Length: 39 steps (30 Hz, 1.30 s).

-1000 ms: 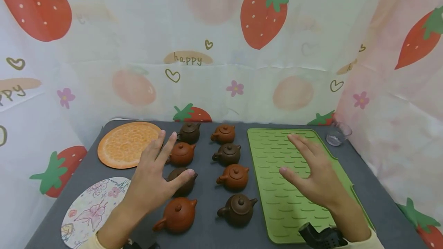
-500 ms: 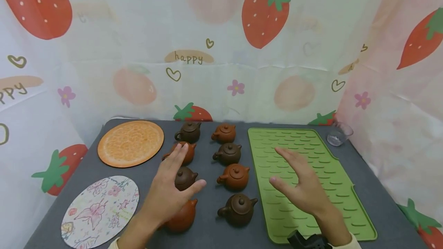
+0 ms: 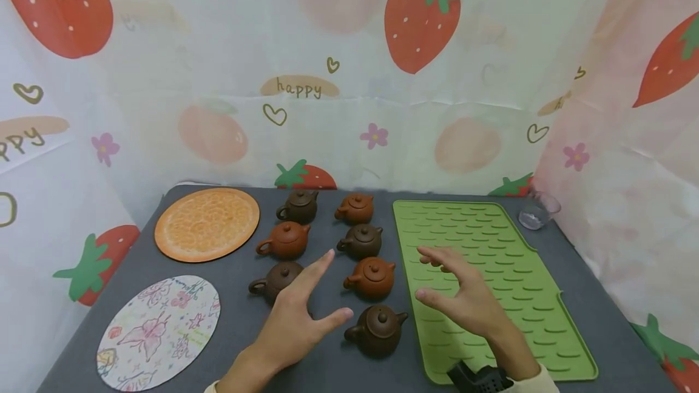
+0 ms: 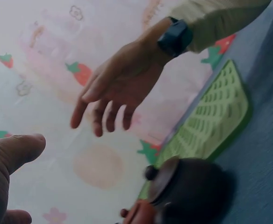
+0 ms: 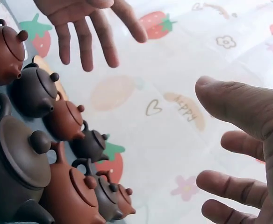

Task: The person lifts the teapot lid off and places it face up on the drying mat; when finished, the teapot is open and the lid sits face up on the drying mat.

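Both hands hover over a dark table, holding nothing. My left hand point(image 3: 295, 326), fingers stretched and thumb apart, hangs over the near end of the left teapot column. It hides the near red-brown teapot point(image 5: 4, 53) in the head view; the right wrist view shows that one. Behind it stand a dark brown teapot point(image 3: 273, 281), a red-brown one point(image 3: 286, 241) and a dark one point(image 3: 299, 206). The right column holds a dark teapot point(image 3: 378, 332), a red-brown one point(image 3: 372, 278), a dark one point(image 3: 361, 241) and a red-brown one point(image 3: 356, 208). My right hand point(image 3: 464, 299), fingers slightly bent, is above the green mat point(image 3: 519, 296).
At the far left lies an orange round mat point(image 3: 207, 223), with a white patterned round mat point(image 3: 158, 332) nearer. A clear glass cup point(image 3: 537, 212) stands by the table's far right corner. Strawberry-print cloth point(image 3: 404, 165) encloses the back and sides.
The left hand has moved rightward and nearer, uncovering teapots and the orange mat. The right hand has shifted left and lower, its fingers bending slightly. The teapots have stayed put.
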### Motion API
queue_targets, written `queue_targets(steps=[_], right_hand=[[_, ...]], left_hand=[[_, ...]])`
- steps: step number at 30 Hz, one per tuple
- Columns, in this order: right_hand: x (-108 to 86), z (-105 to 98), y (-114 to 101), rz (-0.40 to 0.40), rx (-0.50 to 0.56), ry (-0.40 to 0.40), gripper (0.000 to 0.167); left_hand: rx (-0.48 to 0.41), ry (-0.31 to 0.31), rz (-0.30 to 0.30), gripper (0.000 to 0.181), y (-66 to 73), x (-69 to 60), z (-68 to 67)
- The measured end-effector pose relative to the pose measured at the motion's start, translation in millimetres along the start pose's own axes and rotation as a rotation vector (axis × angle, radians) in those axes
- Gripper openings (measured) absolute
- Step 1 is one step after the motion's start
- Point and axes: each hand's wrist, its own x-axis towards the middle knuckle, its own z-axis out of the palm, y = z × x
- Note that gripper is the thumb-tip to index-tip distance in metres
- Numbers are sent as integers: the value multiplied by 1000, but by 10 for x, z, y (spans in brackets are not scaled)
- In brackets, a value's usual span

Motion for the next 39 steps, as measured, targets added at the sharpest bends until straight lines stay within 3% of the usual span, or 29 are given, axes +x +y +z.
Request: queue_targets(steps=[6,16,23,32,39], right_hand=[[27,86,26,-45,-1,-14,59],[119,116,-195,-67,52,-89,45],[135,195,-191,-101,79,-122,43],[116,320,-185,-124,160,-141,39],[42,481,93,-120,181,-162,36]], left_hand=[[-81,-37,-10,83,-41,-19,209],[-150,-60,-48,73,-188,-53,445],[-174,-69,-19,53,-308,-108,558],[-126,-13,51,28,-379,-199,700],[-129,76,98,13,-448,-269,790]])
